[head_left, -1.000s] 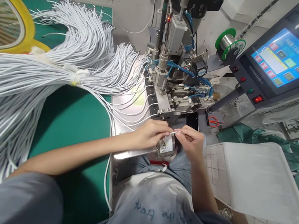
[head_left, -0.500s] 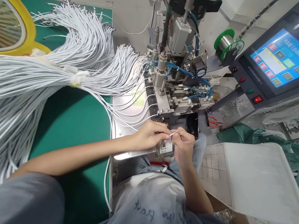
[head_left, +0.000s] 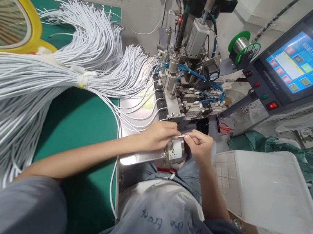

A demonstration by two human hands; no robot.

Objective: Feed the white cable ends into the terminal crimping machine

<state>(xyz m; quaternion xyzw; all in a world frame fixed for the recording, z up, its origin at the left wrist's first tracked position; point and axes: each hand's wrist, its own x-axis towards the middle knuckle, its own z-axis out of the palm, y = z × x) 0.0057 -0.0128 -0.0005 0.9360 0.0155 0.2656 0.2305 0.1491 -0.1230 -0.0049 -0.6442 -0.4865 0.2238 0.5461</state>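
My left hand (head_left: 161, 134) pinches a white cable close to its end, just in front of the machine. Fingers of my right hand (head_left: 200, 145) are closed on the tip of that same white cable (head_left: 182, 136), so both hands meet over a round metal motor (head_left: 175, 151) with a white label. What the tip looks like is too small to make out. Behind my hands stands the bench machine (head_left: 176, 106), with metal cylinders and blue air tubes. Several white cables run from its left side toward a large tied bundle (head_left: 99, 84).
A yellow-rimmed fan (head_left: 35, 26) stands at far left on the green mat (head_left: 84, 121). To the right are a control screen (head_left: 304, 67), a solder wire spool (head_left: 240, 45), red-handled scissors (head_left: 225, 128) and a white plastic bin (head_left: 270, 186) beside my right arm.
My right hand has moved slightly right, and the cable end between my hands now lies more level. The view has shifted a little, and more of the motor's label shows.
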